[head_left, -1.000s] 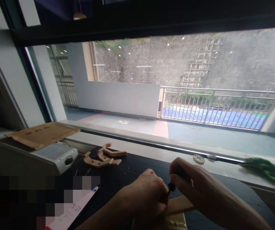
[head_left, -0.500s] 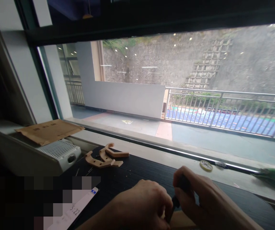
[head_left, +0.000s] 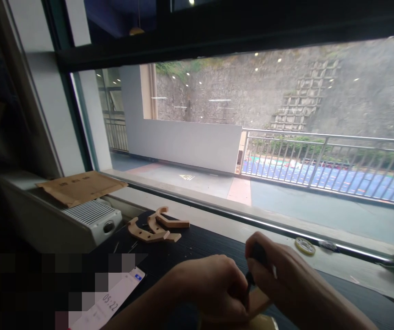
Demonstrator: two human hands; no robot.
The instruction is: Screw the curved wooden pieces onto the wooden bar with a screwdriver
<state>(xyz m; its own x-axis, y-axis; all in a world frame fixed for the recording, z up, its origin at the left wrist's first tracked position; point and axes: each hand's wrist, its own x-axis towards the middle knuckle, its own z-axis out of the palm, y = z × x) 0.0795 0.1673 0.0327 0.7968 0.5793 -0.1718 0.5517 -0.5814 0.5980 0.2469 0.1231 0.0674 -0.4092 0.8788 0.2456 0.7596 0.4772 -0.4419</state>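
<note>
In the lower middle of the head view, my right hand (head_left: 276,266) is closed round the black handle of a screwdriver (head_left: 258,253). The tool stands nearly upright, its shaft pointing down. Its tip is hidden by my left hand (head_left: 214,284), whose fingers are bent and pressed together beside the shaft, against a light wooden piece (head_left: 260,301). Whether they also pinch a screw cannot be seen. Below them, a yellowish rounded edge (head_left: 264,322) shows at the bottom of the picture. Several curved wooden parts with drilled holes (head_left: 149,235) lie in a heap on the black table (head_left: 214,243).
A phone (head_left: 111,300) showing a clock lies at the left, partly pixelated. Screws (head_left: 133,248) lie near the wooden heap. A brown envelope (head_left: 83,187) rests on a white vented unit (head_left: 94,220). On the window sill sit a yellow-rimmed ring (head_left: 304,246) and a small crumpled item (head_left: 328,246).
The view has shifted slightly, so the scene sits further right and lower. My right hand stays on the screwdriver. More of the wooden piece and a yellowish edge show beneath my hands.
</note>
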